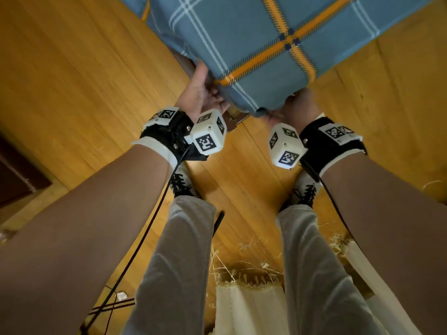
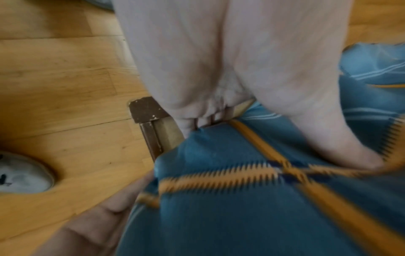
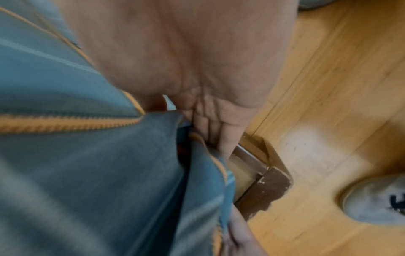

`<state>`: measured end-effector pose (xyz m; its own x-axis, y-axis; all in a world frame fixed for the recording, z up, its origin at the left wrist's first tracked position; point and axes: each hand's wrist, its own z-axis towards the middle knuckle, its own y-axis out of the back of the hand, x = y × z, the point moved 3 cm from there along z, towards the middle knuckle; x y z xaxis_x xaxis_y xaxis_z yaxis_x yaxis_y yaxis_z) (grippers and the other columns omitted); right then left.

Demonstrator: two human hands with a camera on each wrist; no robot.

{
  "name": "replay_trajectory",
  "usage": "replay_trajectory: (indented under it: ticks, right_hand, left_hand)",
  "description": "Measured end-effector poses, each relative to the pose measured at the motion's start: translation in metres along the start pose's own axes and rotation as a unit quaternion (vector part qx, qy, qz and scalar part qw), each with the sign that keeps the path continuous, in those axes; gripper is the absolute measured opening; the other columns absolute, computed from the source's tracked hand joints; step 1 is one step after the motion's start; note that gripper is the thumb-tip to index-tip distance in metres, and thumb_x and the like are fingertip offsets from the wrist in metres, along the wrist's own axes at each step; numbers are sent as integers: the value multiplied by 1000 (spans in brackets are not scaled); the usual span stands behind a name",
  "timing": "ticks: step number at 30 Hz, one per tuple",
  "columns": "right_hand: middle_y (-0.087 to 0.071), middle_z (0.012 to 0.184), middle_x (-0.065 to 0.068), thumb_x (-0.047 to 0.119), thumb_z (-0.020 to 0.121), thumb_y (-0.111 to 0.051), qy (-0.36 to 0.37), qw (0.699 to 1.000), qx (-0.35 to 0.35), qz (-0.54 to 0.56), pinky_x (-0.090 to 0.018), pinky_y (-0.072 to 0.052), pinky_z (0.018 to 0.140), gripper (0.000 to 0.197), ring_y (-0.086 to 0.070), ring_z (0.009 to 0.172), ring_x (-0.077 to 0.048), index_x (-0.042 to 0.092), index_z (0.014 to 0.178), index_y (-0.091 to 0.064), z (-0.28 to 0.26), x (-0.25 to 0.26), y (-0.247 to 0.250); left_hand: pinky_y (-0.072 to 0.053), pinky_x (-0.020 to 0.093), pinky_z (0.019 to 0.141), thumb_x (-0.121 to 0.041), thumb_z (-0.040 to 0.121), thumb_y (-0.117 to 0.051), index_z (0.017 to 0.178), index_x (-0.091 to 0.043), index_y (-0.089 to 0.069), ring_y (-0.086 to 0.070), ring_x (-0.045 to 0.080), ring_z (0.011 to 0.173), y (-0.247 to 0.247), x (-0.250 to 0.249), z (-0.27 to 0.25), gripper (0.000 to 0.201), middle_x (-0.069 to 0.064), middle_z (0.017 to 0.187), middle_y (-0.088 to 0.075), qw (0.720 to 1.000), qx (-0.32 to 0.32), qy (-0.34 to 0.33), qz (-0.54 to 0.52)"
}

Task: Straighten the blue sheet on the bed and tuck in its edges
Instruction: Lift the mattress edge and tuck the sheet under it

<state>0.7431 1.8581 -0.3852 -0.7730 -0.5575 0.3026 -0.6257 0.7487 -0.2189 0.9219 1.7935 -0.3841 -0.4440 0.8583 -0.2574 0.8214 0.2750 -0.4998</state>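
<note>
The blue sheet [image 1: 266, 44] with white and orange plaid lines covers the mattress; its corner points at me. My left hand [image 1: 203, 95] grips the corner's left side. In the left wrist view the left hand [image 2: 277, 138] has its fingers [image 2: 192, 124] curled under the sheet [image 2: 241, 207] and its thumb lying on top. My right hand [image 1: 290, 110] holds the corner's right side, its fingertips hidden under the cloth. In the right wrist view the right hand [image 3: 192, 117] has its fingers [image 3: 219, 138] along a hanging fold of sheet [image 3: 87, 173], with the thumb behind the cloth.
The brown wooden bed frame corner [image 1: 234, 117] juts out under the sheet [image 2: 149, 110] [image 3: 267, 188]. My shoes [image 1: 181, 182] stand on the wood floor just before it. A cream fringed cloth [image 1: 249, 298] lies behind my legs. Dark furniture [image 1: 14, 170] is at the left.
</note>
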Motion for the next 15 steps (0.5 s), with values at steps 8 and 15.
replay_trajectory:
  ticks: [8, 15]
  right_hand:
    - [-70, 115, -12, 16, 100, -49, -41, 998, -20, -33, -33, -53, 90, 31, -67, 106, -24, 1, 125, -59, -31, -31, 13]
    - [-59, 111, -9, 19, 106, -31, -85, 987, -23, -135, -24, -53, 80, 32, -69, 90, -13, 5, 127, -50, -126, 21, 27]
  left_hand:
    - [-50, 45, 100, -57, 82, -68, 101, -9, -77, -61, 23, 117, 3, 17, -49, 53, 12, 125, -65, 993, -106, 4, 56]
    - [-46, 38, 98, -42, 94, -55, 131, -13, -55, -56, 23, 111, -46, -10, -147, 47, 8, 127, -57, 922, -198, 102, 318]
